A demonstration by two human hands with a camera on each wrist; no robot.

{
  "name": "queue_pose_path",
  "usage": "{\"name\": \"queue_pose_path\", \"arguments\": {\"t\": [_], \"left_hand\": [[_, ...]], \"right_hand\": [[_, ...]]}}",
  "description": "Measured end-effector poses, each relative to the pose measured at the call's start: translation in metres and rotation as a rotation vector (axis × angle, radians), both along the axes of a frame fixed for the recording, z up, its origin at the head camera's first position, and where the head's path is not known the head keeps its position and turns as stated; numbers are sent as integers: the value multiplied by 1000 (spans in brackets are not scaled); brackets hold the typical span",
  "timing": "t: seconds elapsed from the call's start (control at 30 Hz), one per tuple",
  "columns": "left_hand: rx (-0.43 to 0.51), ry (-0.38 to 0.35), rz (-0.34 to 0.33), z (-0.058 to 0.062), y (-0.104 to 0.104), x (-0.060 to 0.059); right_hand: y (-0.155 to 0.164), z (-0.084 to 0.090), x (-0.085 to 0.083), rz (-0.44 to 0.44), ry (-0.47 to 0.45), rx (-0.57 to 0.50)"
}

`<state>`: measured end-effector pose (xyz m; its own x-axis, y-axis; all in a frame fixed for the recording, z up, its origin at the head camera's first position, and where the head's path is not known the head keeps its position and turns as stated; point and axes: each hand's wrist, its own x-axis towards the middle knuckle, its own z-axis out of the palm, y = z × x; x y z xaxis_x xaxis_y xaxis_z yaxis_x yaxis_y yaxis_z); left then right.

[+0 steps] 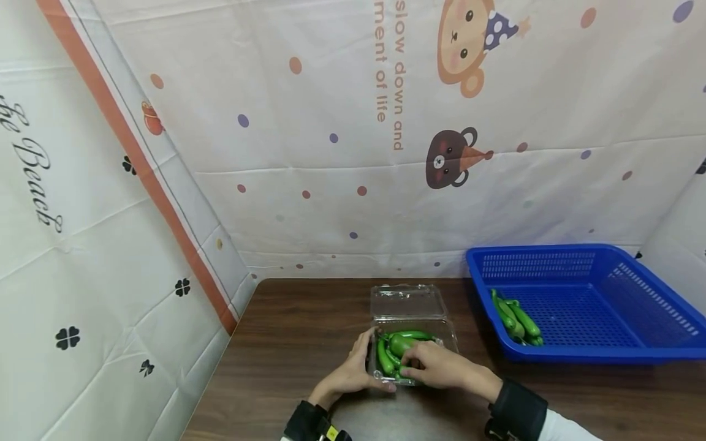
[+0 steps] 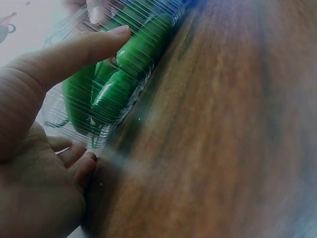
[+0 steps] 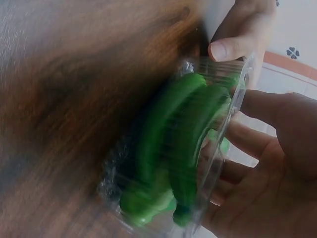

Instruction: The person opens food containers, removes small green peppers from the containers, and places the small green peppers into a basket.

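A clear plastic clamshell box (image 1: 412,319) stands on the dark wooden table (image 1: 298,331) with its lid (image 1: 408,300) folded open at the back. Several green peppers (image 1: 410,335) lie inside it. My left hand (image 1: 353,370) grips the box's left side. Its thumb (image 2: 74,52) lies along the wall and its fingers curl at the front edge. My right hand (image 1: 436,366) is over the front of the box, and its fingers (image 3: 247,144) rest on the peppers (image 3: 183,129). The box (image 3: 208,198) blurs in the right wrist view.
A blue plastic basket (image 1: 584,250) sits at the table's right, with several green peppers (image 1: 515,318) along its left side. Printed cloth walls close in the back and the left. The table's left half is bare wood.
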<state>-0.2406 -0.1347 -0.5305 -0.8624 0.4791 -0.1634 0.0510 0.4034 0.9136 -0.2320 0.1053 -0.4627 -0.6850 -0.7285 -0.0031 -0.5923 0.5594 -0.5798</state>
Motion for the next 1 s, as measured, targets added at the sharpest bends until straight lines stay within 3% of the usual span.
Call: {"name": "queue_pose_path", "arguments": {"t": [0.7, 1.0], "left_hand": [[-3, -33, 20, 0, -2, 2], [-6, -20, 4, -2, 0, 1]], "right_hand": [[4, 1, 11, -42, -176, -109], [6, -1, 11, -47, -109, -123]]}}
